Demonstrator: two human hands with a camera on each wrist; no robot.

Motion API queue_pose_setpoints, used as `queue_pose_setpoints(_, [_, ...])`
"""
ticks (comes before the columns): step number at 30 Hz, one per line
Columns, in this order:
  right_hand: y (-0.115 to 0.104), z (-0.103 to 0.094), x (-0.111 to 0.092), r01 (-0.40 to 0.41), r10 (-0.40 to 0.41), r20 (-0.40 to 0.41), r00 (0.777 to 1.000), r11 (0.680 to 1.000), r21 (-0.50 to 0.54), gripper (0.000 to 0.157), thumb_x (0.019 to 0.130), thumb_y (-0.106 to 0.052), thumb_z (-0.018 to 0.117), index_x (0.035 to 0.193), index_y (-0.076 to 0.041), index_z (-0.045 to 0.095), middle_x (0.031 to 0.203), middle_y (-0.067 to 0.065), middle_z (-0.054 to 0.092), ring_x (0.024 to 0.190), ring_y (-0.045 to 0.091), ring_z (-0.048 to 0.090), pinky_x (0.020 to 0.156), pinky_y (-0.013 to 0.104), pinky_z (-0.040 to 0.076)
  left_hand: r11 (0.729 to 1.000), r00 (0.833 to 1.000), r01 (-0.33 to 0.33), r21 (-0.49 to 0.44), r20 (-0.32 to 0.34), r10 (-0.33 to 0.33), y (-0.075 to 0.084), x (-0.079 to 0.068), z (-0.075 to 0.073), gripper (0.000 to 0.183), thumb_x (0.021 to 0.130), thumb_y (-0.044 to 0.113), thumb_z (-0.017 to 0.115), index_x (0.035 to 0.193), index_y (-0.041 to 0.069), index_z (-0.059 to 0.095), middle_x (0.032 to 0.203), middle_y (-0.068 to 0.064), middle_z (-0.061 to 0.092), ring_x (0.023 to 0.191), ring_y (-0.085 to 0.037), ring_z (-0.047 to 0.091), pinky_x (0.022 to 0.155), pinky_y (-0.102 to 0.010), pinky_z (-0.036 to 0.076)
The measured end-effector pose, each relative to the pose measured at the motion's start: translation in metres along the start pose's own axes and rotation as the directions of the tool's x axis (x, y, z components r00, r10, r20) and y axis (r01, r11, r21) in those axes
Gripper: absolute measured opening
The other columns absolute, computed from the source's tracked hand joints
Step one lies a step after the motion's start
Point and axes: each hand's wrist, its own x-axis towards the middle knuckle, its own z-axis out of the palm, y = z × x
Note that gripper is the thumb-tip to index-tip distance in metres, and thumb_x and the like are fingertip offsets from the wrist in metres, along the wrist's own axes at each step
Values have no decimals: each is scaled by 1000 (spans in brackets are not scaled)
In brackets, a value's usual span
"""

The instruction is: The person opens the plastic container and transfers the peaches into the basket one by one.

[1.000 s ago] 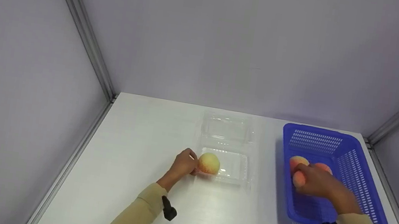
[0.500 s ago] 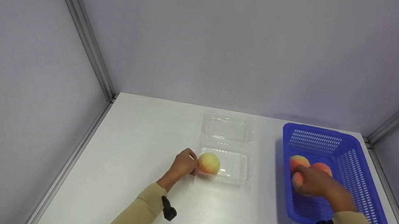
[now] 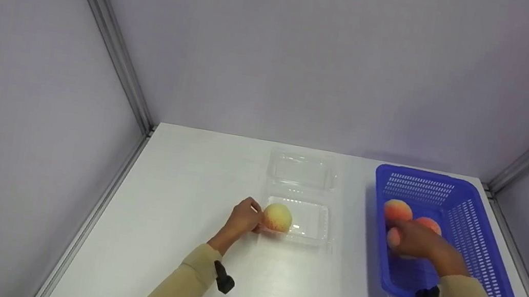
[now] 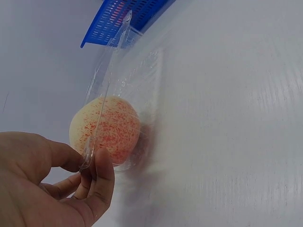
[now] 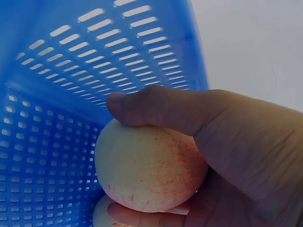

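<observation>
My left hand (image 3: 246,215) pinches the left rim of a clear plastic clamshell box (image 3: 310,222) between thumb and fingers. Inside that box, against its left side, sits a yellow and red peach (image 4: 106,130). My right hand (image 3: 415,238) is down in the blue basket (image 3: 426,174). It grips a pale, red-speckled peach (image 5: 149,165), thumb over the top and fingers beneath. A second peach (image 3: 398,210) lies just beyond the fingers, and a third peach (image 3: 430,224) is partly hidden behind the hand.
The clamshell's lid (image 3: 303,169) lies folded back toward the rear wall. The basket stands at the right of the white table (image 3: 200,160), its sides rising around my right hand. Grey panels enclose the table at the back and both sides.
My right hand has shifted slightly left within the basket, still gripping its peach. The peach beyond the fingers has moved a little away and turned redder side up. My left hand has stayed still.
</observation>
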Motion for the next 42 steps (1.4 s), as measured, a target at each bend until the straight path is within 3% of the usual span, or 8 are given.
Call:
queue_pose_setpoints(7, [0, -2, 2, -50, 50, -1, 999, 999, 0, 64, 106, -30, 60, 162, -7, 39, 146, 21, 57, 133, 48, 53, 116, 77, 34, 1000, 1000, 0, 6, 4, 0, 1, -1, 0, 13, 95, 4, 59, 108, 2, 57, 85, -8, 63, 65, -12, 65, 64, -27, 60])
queue_pose_setpoints(12, [-1, -3, 5, -41, 40, -6, 999, 999, -5, 62, 103, -25, 62, 159, -5, 43, 145, 22, 59, 132, 48, 55, 115, 77, 35, 1000, 1000, 3, 13, -3, -3, 1, -1, 0, 12, 96, 5, 58, 108, 2, 58, 87, -8, 64, 65, -12, 65, 67, -30, 62])
queue_pose_setpoints(17, [1, -5, 9, -1, 0, -23, 1000, 1000, -10, 55, 100, -21, 63, 152, -5, 51, 131, 17, 65, 120, 41, 61, 113, 74, 42, 1000, 1000, 3, 8, -1, -3, 0, -1, 0, 11, 97, 4, 57, 108, 2, 57, 87, -8, 63, 65, -12, 65, 68, -31, 64])
queue_pose_setpoints(21, [5, -7, 15, 69, -72, -52, 996, 996, -48, 54, 96, -15, 62, 147, 0, 54, 129, 20, 67, 118, 40, 63, 111, 72, 45, 1000, 1000, -12, -29, 13, 12, 1, -2, -1, 10, 97, 3, 57, 107, 1, 57, 83, -8, 62, 66, -13, 66, 69, -33, 64])
queue_pose_setpoints(24, [7, -8, 18, 76, -80, -55, 995, 995, -69, 58, 98, -16, 60, 152, 2, 48, 137, 25, 65, 121, 44, 63, 111, 73, 44, 999, 1000, -19, -50, 21, 20, 1, -2, -2, 9, 96, 3, 56, 105, 1, 56, 82, -8, 63, 66, -14, 67, 70, -35, 65])
queue_pose_setpoints(29, [7, -9, 19, -13, 13, -16, 1000, 1000, -21, 68, 102, -24, 59, 163, -3, 35, 146, 25, 58, 129, 48, 57, 112, 77, 39, 998, 999, -27, -63, 21, 28, 1, -3, -3, 8, 95, 3, 56, 103, 2, 55, 83, -9, 64, 66, -15, 68, 70, -36, 66])
queue_pose_setpoints(38, [5, -10, 25, -12, 12, -32, 999, 1000, -10, 70, 102, -24, 61, 164, -8, 34, 155, 27, 52, 141, 55, 50, 115, 78, 34, 998, 999, -27, -57, 20, 28, 0, -2, -3, 10, 94, 2, 57, 103, 3, 55, 83, -10, 66, 67, -17, 69, 70, -35, 65])
queue_pose_setpoints(42, [4, -8, 29, 41, -44, -58, 997, 998, -39, 58, 100, -21, 64, 154, -8, 44, 137, 23, 62, 127, 48, 60, 113, 76, 40, 998, 999, -26, -59, 19, 27, -1, -2, -3, 11, 93, 1, 57, 104, 2, 55, 84, -11, 66, 68, -17, 70, 70, -35, 65])
